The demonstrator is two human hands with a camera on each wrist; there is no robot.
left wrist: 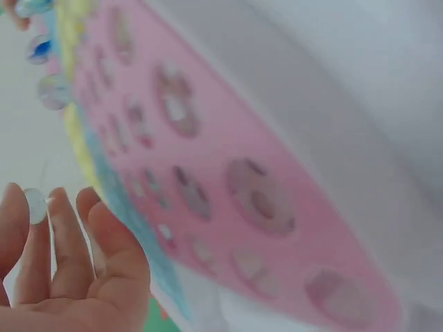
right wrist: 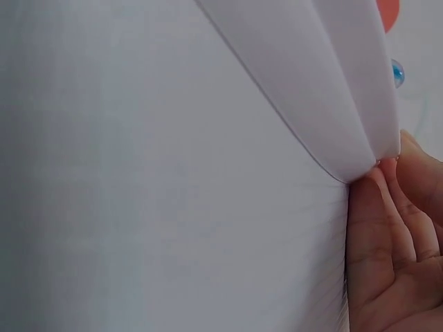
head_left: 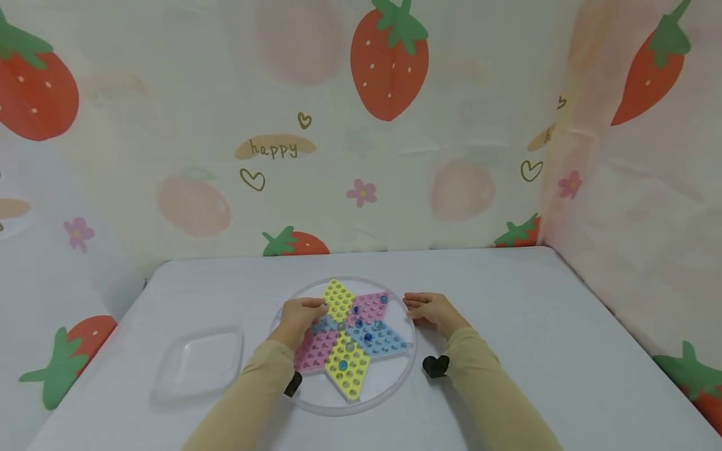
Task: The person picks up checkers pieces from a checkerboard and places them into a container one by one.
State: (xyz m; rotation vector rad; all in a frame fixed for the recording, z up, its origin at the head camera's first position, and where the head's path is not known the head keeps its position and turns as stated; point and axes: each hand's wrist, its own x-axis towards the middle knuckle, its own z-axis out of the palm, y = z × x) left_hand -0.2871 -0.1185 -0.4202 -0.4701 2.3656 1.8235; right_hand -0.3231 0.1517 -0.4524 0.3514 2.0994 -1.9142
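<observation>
A round Chinese checkers board point(head_left: 387, 394) with a star of yellow, pink and blue hole-filled points lies on the table. Over its left side is my left hand point(head_left: 300, 321), pinching a clear glass marble point(left wrist: 35, 206) between thumb and forefinger. My right hand point(head_left: 434, 312) is at the board's right edge, its thumb and fingers gripping the raised white rim point(right wrist: 377, 117). Several marbles sit in the holes, among them a dark blue marble point(head_left: 368, 337) on the blue point and a light blue marble point(head_left: 343, 365) on the near yellow point.
To the left of the board stands a shallow clear plastic tray point(head_left: 197, 360). The white table point(head_left: 564, 351) is backed by a strawberry-printed curtain point(head_left: 417, 144), which also hangs along both sides.
</observation>
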